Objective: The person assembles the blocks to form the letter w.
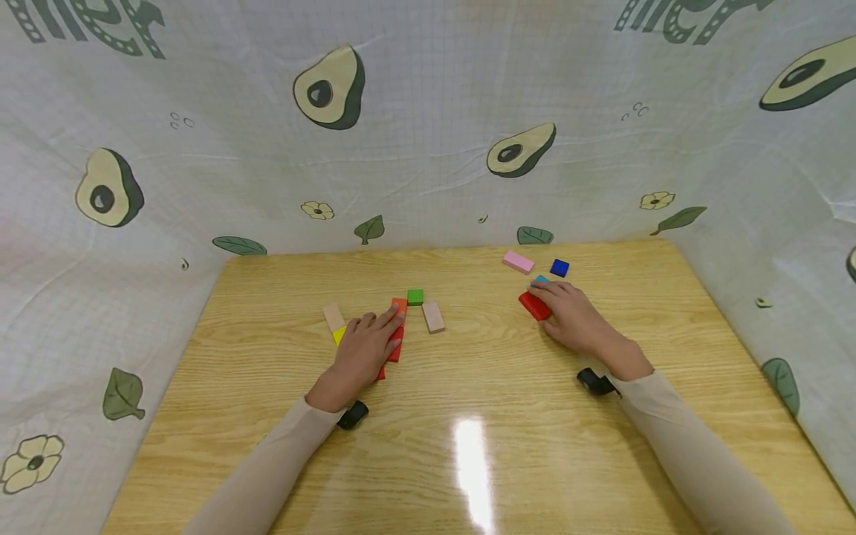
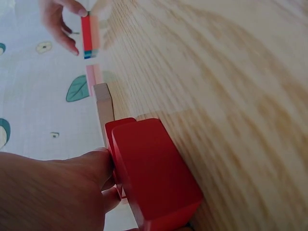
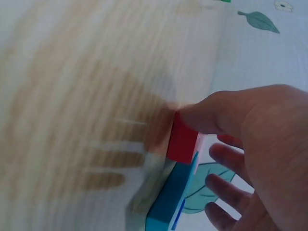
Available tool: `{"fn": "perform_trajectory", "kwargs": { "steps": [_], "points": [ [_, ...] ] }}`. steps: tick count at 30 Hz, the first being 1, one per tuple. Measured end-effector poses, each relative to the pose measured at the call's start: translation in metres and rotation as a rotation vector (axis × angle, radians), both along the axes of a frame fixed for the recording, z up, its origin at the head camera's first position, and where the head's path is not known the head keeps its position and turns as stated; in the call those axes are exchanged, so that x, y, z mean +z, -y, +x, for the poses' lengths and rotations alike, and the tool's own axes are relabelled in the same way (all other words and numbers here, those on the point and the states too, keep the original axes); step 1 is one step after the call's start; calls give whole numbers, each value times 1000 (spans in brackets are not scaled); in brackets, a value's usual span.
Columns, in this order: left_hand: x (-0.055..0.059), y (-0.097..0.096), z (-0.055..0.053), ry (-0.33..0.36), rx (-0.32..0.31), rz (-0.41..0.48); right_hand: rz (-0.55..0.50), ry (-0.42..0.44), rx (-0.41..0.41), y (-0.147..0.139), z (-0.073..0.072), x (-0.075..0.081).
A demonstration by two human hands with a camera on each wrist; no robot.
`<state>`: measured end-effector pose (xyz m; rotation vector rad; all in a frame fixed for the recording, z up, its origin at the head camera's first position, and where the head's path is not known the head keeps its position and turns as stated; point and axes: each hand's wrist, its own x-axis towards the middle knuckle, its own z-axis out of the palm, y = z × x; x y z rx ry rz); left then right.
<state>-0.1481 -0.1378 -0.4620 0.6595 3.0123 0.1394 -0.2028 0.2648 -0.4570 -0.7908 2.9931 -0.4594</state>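
Several red rectangular blocks lay under our left hand, fingers apart, probably steadying them, while our right hand had fingers clamped on a red oblong block.

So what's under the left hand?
In the head view, red blocks and a yellow block poke out around the left hand. Their covered parts, and anything lying wholly beneath the palm, can't be seen.
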Motion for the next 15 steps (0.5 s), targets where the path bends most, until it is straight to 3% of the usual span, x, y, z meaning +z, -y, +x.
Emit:
{"fn": "perform_trajectory", "kwargs": {
  "steps": [15],
  "points": [
    [-2, 1, 1, -28, -5, 14, 39, 11, 108, -3, -5, 4]
  ]
}}
